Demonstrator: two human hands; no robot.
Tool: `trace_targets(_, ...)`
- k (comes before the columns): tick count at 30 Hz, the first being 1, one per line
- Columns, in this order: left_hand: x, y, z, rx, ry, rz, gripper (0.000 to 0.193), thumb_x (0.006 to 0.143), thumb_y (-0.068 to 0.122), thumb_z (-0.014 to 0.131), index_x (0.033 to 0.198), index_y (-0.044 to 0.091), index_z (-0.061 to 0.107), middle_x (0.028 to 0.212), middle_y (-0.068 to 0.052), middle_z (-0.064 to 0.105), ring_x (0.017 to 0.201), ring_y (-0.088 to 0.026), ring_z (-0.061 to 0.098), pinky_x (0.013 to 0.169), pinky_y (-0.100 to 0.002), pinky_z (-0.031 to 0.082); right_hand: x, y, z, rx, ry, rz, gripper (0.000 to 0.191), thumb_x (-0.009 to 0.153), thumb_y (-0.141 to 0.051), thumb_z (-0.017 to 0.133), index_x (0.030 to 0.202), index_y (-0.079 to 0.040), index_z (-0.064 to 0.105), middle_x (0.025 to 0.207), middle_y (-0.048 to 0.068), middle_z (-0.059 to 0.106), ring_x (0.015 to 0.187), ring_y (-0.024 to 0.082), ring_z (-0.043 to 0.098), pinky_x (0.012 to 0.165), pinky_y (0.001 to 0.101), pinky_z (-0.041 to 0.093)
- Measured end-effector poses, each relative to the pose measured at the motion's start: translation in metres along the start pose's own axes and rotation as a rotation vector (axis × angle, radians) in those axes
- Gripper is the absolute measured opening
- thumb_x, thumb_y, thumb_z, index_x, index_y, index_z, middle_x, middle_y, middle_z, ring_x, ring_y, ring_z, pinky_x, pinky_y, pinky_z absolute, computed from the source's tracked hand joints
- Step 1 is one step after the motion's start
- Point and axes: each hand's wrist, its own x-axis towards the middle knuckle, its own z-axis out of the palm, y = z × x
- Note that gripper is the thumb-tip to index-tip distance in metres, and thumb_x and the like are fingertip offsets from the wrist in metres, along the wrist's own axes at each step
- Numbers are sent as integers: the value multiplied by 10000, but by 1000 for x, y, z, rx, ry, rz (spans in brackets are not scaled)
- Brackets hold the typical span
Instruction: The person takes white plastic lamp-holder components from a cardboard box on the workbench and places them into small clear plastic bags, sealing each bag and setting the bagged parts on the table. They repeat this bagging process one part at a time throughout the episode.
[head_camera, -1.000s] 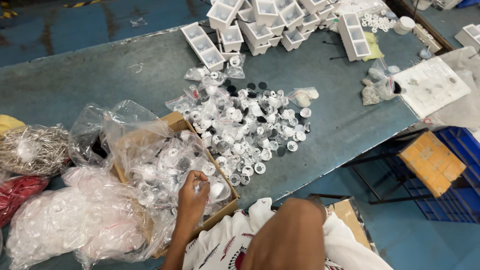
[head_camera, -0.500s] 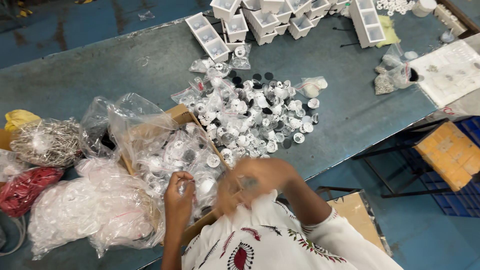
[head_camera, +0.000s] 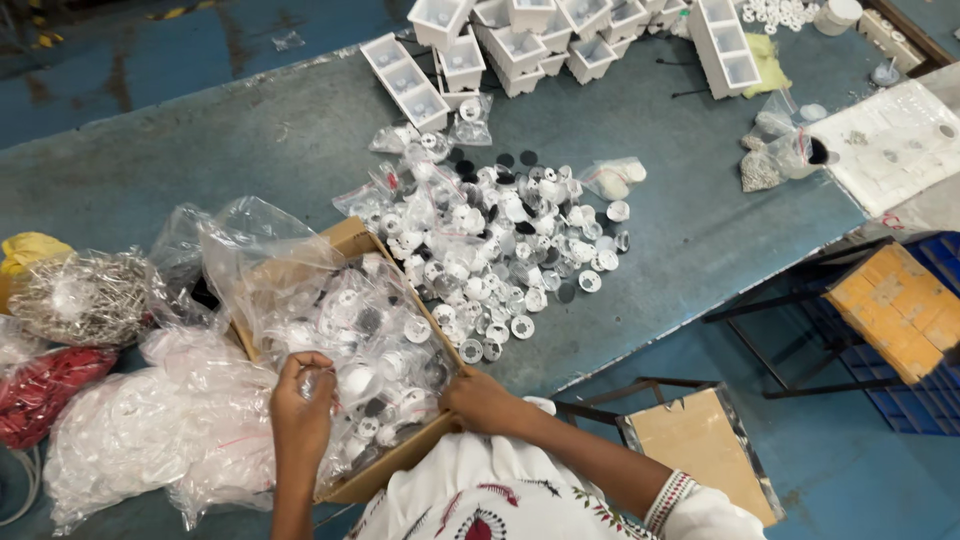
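The cardboard box (head_camera: 352, 240) sits at the near edge of the counter (head_camera: 230, 140), toward its left end. It is lined with a clear plastic bag (head_camera: 290, 270) and filled with small white plastic rings and caps.

Left hand (head_camera: 302, 400): raised over the near left part of the box, fingers closed around a small shiny piece. Whether this is a bagged part or loose film cannot be told.

Right hand (head_camera: 485, 400): resting on the near right corner of the box, fingers curled over the cardboard edge. What lies under the palm is hidden.

Handling, as a judgement:
- The small parts appear light, rigid and smooth. They are likely to slip or roll if pinched loosely. Take each by its rim between thumb and forefinger.
- The bag film is thin, soft and slippery. It offers no firm hold and may tear under load.
- The box is light cardboard and will flex. Hold it at a corner or wall, not by the bag.

A loose pile of parts (head_camera: 500, 250) lies on the counter just beside the box, toward the middle. White trays (head_camera: 520, 40) stand along the far edge.
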Motion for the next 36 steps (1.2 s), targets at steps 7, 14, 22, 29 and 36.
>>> trace_targets(7, 4, 0, 5, -107, -99, 2, 93, 889, 19, 584, 976, 37, 611, 880, -30, 636, 610, -70, 537, 531, -251, 458, -5, 7, -14, 81, -1, -31, 159, 807, -232, 763, 898, -102, 770, 916, 48, 733, 949, 263, 654, 958, 401, 430)
trace_targets(14, 27, -17, -4, -150, -199, -97, 66, 886, 35, 602, 949, 44, 619, 815, -29, 608, 581, -84, 520, 503, -258, 432, 22, 26, -8, 68, -199, 27, 120, 838, -233, 724, 902, -155, 789, 863, 64, 734, 898, 278, 687, 873, 431, 472)
trace_targets(22, 87, -21, 3, -140, -324, -151, 90, 876, 21, 613, 964, 37, 607, 785, -43, 624, 526, -104, 522, 487, -275, 438, 90, 58, -34, 623, -185, 173, 225, 1007, -286, 579, 969, -76, 651, 856, 88, 666, 796, 203, 606, 772, 346, 504)
trace_targets(29, 121, 18, 9, -322, -313, -235, 115, 921, 75, 602, 1032, 52, 583, 843, -60, 637, 551, -83, 537, 486, -252, 425, 189, 32, -50, 1453, 256, 594, 431, 1021, -500, 448, 1169, -162, 672, 1107, 16, 659, 968, 161, 609, 840, 337, 521)
trace_targets(36, 161, 33, 14, -515, -439, -276, 137, 936, 80, 594, 1069, 52, 572, 921, -39, 595, 600, -50, 534, 522, -225, 460, 207, 60, 3, 2678, -96, -306, 579, 1227, -629, 398, 1324, -96, 601, 1221, 197, 709, 1062, 368, 716, 924, 530, 566)
